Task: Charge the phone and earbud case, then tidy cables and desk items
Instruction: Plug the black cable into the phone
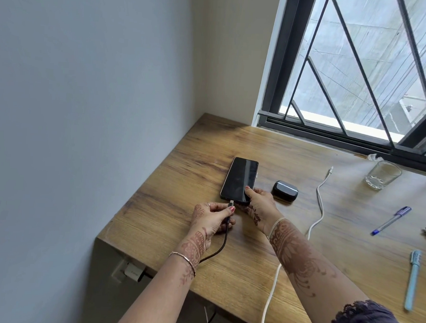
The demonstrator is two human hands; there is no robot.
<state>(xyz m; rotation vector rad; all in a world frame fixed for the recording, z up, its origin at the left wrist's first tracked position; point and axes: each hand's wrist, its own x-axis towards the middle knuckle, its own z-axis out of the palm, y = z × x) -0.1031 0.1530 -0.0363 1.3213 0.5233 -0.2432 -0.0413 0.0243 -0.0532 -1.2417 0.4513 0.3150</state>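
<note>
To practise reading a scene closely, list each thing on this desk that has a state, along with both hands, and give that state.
phone, screen dark, lying flat.
black cable, plug at phone's port, not fully in.
white cable, free end loose.
earbud case, lid closed, uncabled.
glass, upright.
left hand, pinches black cable.
right hand, holds phone.

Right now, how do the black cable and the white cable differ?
The black cable is thinner than the white cable. The left hand pinches the black cable's plug at the phone; the white cable's plug lies free on the desk. Both run off the desk's near edge.
</note>
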